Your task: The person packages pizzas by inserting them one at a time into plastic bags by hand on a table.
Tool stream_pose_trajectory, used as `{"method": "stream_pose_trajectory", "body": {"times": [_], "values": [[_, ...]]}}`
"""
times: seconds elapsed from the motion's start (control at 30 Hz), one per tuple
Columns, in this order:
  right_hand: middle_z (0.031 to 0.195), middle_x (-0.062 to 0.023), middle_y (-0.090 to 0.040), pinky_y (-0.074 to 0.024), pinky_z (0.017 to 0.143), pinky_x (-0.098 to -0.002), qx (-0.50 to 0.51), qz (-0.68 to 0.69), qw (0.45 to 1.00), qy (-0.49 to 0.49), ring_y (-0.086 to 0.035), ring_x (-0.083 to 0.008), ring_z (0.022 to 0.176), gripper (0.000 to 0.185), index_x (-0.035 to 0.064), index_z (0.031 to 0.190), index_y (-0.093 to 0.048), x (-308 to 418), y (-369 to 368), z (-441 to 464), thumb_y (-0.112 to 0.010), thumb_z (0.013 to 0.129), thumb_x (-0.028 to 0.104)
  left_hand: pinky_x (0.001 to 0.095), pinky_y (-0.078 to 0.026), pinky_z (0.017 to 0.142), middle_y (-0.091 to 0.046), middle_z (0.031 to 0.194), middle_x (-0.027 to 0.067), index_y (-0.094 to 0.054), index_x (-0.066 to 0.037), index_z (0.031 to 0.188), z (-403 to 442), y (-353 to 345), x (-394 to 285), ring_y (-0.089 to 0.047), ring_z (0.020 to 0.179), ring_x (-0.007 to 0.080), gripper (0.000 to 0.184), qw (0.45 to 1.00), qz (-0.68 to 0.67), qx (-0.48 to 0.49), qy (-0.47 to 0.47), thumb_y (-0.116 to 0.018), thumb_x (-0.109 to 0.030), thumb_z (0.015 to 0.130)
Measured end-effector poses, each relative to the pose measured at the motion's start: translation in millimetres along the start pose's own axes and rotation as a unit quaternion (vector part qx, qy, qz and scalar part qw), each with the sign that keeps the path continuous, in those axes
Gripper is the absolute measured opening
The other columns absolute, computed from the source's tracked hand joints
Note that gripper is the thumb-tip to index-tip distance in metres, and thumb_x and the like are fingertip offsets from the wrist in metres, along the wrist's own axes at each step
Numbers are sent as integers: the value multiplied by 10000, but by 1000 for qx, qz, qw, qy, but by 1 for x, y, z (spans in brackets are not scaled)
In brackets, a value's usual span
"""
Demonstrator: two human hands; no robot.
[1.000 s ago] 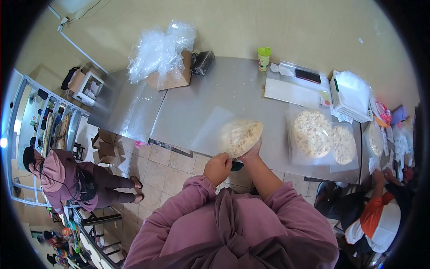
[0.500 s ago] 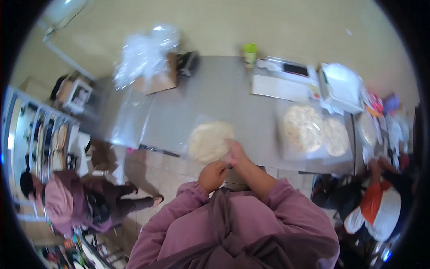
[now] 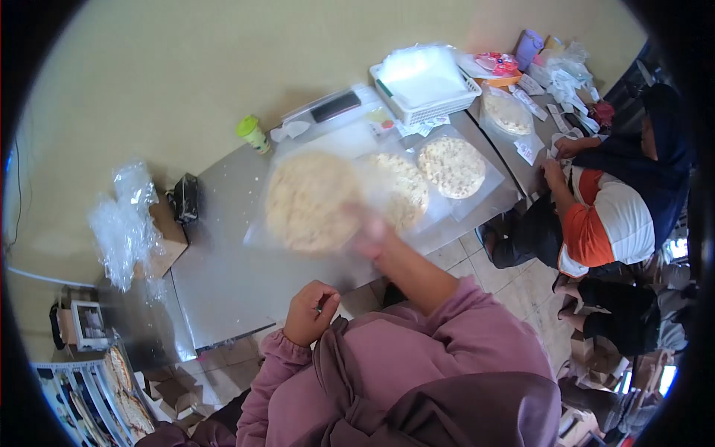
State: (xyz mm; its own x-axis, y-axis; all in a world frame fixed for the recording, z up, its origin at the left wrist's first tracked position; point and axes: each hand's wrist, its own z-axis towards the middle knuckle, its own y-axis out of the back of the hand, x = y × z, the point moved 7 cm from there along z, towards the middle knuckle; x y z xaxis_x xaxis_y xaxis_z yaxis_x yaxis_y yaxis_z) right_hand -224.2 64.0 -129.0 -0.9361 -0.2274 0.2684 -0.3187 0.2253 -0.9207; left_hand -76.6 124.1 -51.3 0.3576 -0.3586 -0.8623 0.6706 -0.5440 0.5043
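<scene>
My right hand (image 3: 370,232), smeared by motion, grips the edge of a round flat pizza base (image 3: 311,200) in a clear plastic bag. The base hangs raised over the table and covers part of a topped pizza (image 3: 402,192) behind it. A second topped pizza (image 3: 451,167), bagged in clear plastic, lies to the right. Close to my body, my left hand (image 3: 313,311) is curled closed over the table's front edge. A tiny green spot shows between its fingers; I cannot tell what it is.
On the grey metal table (image 3: 223,276) stand a green-lidded cup (image 3: 253,134), a white basket (image 3: 432,104) and a cardboard box with plastic bags (image 3: 160,238). A dark phone (image 3: 335,106) lies near the wall. To the right, a person (image 3: 618,194) works at the adjoining table.
My right hand has lifted the bagged base from the table and carried it right toward the topped pizzas. My left hand has parted from it. The view has turned right.
</scene>
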Motion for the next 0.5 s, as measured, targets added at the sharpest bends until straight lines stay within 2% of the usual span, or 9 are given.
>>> {"method": "stream_pose_trajectory", "body": {"times": [0.07,0.13,0.27,0.3,0.37,0.4,0.47,0.5], "values": [[1144,-167,-508,-440,877,-434,-47,-27,992,117,-518,-277,1044,466,-8,1218,-379,71,-12,-35,-553,805,123,266,-436,571,-545,686,83,-554,-18,782,15,-2,0,-546,619,175,83,1000,-10,2,-3,-584,-94,794],[1120,-130,-521,-430,885,-426,-67,-13,968,241,-517,-271,1025,434,29,1201,-416,126,4,-56,-557,800,121,255,-439,591,-558,696,73,-558,-13,793,23,-2,12,-553,633,149,92,1000,-15,-7,18,-582,-101,801],[1172,-145,-503,-416,908,-410,-59,-9,943,328,-480,-266,1095,441,16,1203,-411,202,63,-79,-558,807,143,248,-440,605,-567,713,58,-563,-9,807,34,-3,38,-551,647,125,104,997,-46,-12,64,-581,-111,809],[1172,-145,-503,-416,908,-410,-60,-7,942,329,-480,-266,1095,441,16,1203,-411,210,78,-79,-558,807,143,243,-440,610,-571,719,49,-565,-9,809,37,-4,44,-548,652,115,112,995,-57,-17,81,-582,-119,813],[1106,-153,-531,-470,829,-422,-166,13,923,348,-551,-267,984,423,-24,1186,-418,227,124,-84,-547,807,113,238,-439,615,-574,724,41,-567,-9,810,41,-6,53,-546,657,105,120,993,-66,-20,100,-582,-128,817],[1106,-153,-531,-470,829,-422,-167,15,923,347,-551,-267,984,423,-24,1186,-418,239,158,-88,-547,807,113,234,-438,615,-575,724,37,-570,-11,813,44,-7,58,-543,658,100,123,989,-82,-23,121,-586,-133,818],[973,-149,-586,-530,633,-395,-298,-186,922,163,-615,-260,802,437,-38,1129,-465,244,233,-90,-617,771,163,230,-436,615,-576,723,32,-573,-13,816,48,-10,64,-540,659,94,127,985,-97,-26,142,-589,-139,819],[973,-149,-586,-530,633,-395,-297,-184,923,162,-615,-260,802,437,-38,1129,-465,244,226,-97,-617,771,163,228,-435,614,-577,720,28,-575,-13,821,50,-10,66,-538,661,89,129,985,-94,-26,146,-589,-141,820]]}}
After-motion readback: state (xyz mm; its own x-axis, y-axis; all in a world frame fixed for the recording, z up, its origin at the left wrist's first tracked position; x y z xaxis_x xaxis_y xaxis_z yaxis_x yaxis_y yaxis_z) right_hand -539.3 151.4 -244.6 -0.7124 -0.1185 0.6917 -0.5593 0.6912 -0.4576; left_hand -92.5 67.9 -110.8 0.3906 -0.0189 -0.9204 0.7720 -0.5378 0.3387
